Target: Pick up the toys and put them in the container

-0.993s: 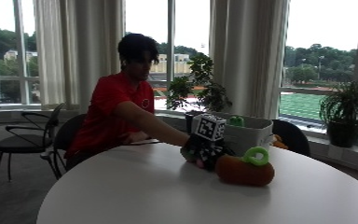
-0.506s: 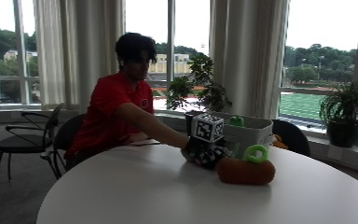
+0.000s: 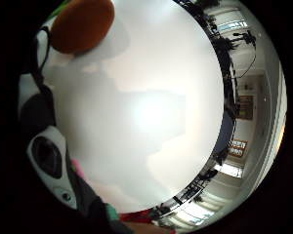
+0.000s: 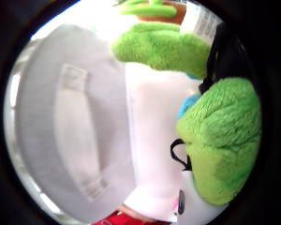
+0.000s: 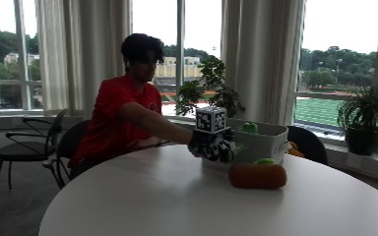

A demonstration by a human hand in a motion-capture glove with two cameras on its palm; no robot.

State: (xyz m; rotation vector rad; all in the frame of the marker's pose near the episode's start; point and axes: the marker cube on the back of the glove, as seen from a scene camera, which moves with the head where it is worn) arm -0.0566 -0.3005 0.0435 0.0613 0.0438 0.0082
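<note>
Outside view first: I see a person in a red shirt sitting at the far left side of a round white table (image 5: 143, 196). The arm reaches to the right, and the gloved right hand (image 5: 214, 143) is up off the table, just in front of the container (image 5: 267, 140). The container is a light grey bin with soft rounded corners, near the far edge of the table. A green fuzzy toy (image 5: 249, 128) pokes up over its rim.

I think the hand holds a small plush toy (image 5: 227, 150) with black, white and green bits, but I cannot tell how the fingers sit on it. In the thumb side palm view the plush toy (image 4: 215, 140) is very close to the palm. It is furry bright green with a smooth white part and a white tag. Beside it is the bin's plain grey wall (image 4: 70, 136) with a flat handle patch.

A fat orange plush toy (image 5: 258, 175), shaped like a log with a green top, lies on the table to the right of the hand, nearer to me than the bin. In the little finger side view it looks round and soft (image 3: 82, 24) on the smooth table.

Half a second ago the hand was low, near the table and close to the orange toy. Now it is higher and nearer the bin.
</note>
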